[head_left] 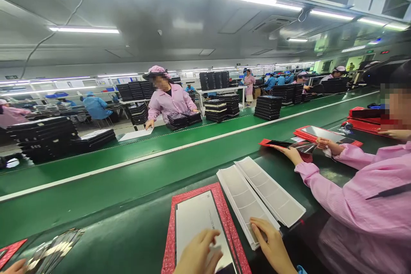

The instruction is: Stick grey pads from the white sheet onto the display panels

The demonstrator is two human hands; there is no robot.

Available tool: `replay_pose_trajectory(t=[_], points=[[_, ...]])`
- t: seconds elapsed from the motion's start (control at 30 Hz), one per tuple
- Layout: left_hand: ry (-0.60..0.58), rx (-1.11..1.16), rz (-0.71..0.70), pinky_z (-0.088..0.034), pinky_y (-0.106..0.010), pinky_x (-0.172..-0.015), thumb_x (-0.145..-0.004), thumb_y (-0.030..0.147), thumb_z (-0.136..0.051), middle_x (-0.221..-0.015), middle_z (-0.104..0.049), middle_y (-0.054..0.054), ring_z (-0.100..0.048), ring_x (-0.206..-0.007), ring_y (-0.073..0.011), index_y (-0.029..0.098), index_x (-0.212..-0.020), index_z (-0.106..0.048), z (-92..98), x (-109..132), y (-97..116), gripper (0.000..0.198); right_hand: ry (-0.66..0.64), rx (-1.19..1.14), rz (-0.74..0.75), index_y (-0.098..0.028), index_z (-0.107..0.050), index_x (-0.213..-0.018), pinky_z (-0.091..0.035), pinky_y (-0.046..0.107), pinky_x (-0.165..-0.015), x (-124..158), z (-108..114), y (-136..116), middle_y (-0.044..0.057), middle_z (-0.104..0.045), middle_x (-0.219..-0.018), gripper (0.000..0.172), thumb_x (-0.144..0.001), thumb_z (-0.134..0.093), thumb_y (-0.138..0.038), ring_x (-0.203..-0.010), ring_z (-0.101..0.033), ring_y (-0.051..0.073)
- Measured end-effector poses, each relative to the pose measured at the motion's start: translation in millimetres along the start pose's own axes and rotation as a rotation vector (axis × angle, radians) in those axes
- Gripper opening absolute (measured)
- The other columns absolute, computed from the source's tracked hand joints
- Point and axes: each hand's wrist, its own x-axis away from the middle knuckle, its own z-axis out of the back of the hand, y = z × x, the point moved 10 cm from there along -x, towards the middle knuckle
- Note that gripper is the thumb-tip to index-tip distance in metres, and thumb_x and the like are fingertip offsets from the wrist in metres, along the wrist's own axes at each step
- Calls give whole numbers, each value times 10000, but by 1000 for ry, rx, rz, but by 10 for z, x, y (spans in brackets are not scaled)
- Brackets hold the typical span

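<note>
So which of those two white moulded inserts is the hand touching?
The left insert in view: the person's right hand rests on its lower end; the other insert, lying alongside, is untouched.

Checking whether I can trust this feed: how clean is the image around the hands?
Head view: wide-angle distortion bows the green conveyor belt; the ceiling tube lights flare white; sheen washes the pale panel under the left hand; the bottom edge cuts off the right hand; no heavy blur.
</note>
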Motion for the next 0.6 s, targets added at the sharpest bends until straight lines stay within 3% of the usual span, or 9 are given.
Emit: replay_pose_trajectory(t=[0.1, 0.23, 0.33, 0.5, 0.6], points=[[-146, -143, -166, -431, -266, -805, -805, 336, -467, -968, -636, -54, -573, -897, -190, 249, -990, -632, -422, -516, 444, 263, -12, -21, -11, -211, -661, -1000, -478, 356, -908, -11, -7, 29, 68, -666, -1045, 301, -875, -433, -363, -1008, -601, 208], [-178, -225, -150, -437, -278, -701, -772, 332, -496, -825, -646, -61, -587, -795, -196, 208, -791, -673, -782, -864, 430, 217, -30, -63, -35, -210, -664, -1000, -480, 344, -905, -43, 10, 51, 66, -669, -1042, 308, -872, -438, -375, -1000, -607, 202], [-139, -256, -98, -423, -307, -654, -755, 335, -505, -781, -641, -70, -587, -748, -214, 201, -727, -658, -886, -908, 319, 205, -41, -103, -45, -215, -676, -976, -480, 346, -902, -61, 30, 50, 69, -671, -1038, 309, -868, -443, -386, -994, -610, 205], [-53, -269, -45, -405, -319, -657, -726, 354, -531, -845, -630, -74, -573, -789, -227, 205, -772, -632, -866, -893, 283, 185, -32, -126, -56, -218, -688, -926, -480, 344, -893, -68, 51, 57, 71, -672, -1030, 295, -861, -456, -389, -984, -613, 208], [-61, -247, -33, -402, -310, -652, -685, 316, -563, -819, -645, -59, -582, -764, -216, 214, -722, -649, -890, -894, 281, 139, -37, -112, -69, -212, -688, -905, -474, 336, -899, -64, 45, 65, 73, -671, -1033, 281, -860, -464, -375, -983, -611, 201]])
